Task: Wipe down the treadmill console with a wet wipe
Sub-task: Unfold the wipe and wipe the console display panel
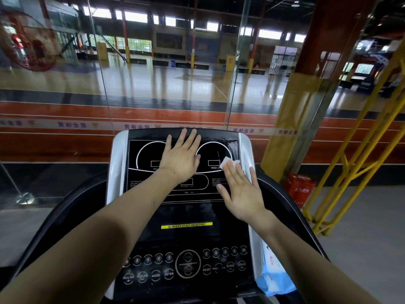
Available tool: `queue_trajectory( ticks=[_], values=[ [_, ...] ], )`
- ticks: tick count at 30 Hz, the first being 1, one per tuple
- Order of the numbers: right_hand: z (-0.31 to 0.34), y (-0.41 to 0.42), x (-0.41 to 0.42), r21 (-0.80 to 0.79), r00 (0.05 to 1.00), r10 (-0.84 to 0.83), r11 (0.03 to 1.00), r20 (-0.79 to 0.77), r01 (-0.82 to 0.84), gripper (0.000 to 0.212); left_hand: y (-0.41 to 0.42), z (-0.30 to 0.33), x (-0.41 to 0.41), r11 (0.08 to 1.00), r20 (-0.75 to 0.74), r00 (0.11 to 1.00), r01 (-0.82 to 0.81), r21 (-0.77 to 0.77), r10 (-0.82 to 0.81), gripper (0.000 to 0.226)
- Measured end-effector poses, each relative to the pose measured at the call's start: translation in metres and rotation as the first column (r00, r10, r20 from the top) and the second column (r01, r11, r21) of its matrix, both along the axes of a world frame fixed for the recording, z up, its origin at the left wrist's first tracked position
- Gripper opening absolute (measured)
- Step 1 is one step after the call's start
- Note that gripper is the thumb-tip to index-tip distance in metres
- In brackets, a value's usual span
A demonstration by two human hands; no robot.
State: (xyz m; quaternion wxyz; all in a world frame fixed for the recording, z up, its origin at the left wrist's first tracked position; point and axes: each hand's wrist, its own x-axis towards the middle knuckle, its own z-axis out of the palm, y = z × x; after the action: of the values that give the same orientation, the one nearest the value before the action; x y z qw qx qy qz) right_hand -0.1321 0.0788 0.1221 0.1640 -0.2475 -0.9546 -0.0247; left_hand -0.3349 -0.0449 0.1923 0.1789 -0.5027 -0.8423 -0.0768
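Note:
The black treadmill console (144, 194) with silver side trim fills the lower middle of the head view. My left hand (180, 159) lies flat on the upper display panel, fingers spread, holding nothing. My right hand (242, 191) is pressed flat on the panel's right side. Under its fingertips sits a small white wet wipe (226, 162), partly hidden by the fingers. A wet streak (233, 148) shines on the panel's upper right corner above the wipe.
A blue-and-white pack of wipes (275, 273) rests beside the console's lower right edge. Button rows (186, 264) cover the lower console. A glass wall (153, 84) stands just ahead, a yellow-wrapped pillar (298, 119) and yellow railing (355, 163) at right, with a red box (300, 188) below.

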Motion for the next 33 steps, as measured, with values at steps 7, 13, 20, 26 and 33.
queue_trajectory(
  ticks=[7, 13, 20, 26, 33],
  values=[
    [0.040, 0.028, -0.042, 0.012, 0.999, 0.009, 1.000, -0.044, -0.008, 0.082, 0.001, 0.001, -0.003, 1.000, 0.015, 1.000, -0.011, -0.008, 0.011, 0.066],
    [0.011, 0.006, -0.016, 0.032, 1.000, 0.020, 0.999, -0.020, -0.019, 0.088, 0.001, 0.002, -0.001, 1.000, 0.042, 0.999, -0.010, -0.013, 0.011, 0.066],
    [0.034, 0.033, -0.034, 0.067, 0.998, 0.056, 0.996, -0.032, -0.053, 0.084, 0.002, -0.002, -0.005, 1.000, 0.033, 0.999, -0.006, -0.021, 0.007, 0.070],
    [0.025, 0.041, -0.028, 0.097, 0.988, 0.136, 0.987, -0.076, -0.128, 0.081, 0.001, -0.003, -0.005, 1.000, 0.019, 1.000, -0.008, -0.024, 0.008, 0.072],
    [-0.053, 0.007, 0.033, 0.125, 0.981, 0.171, 0.979, -0.091, -0.159, 0.066, 0.000, 0.001, -0.005, 0.998, 0.029, 1.000, 0.003, -0.062, -0.001, 0.071]
  ],
)
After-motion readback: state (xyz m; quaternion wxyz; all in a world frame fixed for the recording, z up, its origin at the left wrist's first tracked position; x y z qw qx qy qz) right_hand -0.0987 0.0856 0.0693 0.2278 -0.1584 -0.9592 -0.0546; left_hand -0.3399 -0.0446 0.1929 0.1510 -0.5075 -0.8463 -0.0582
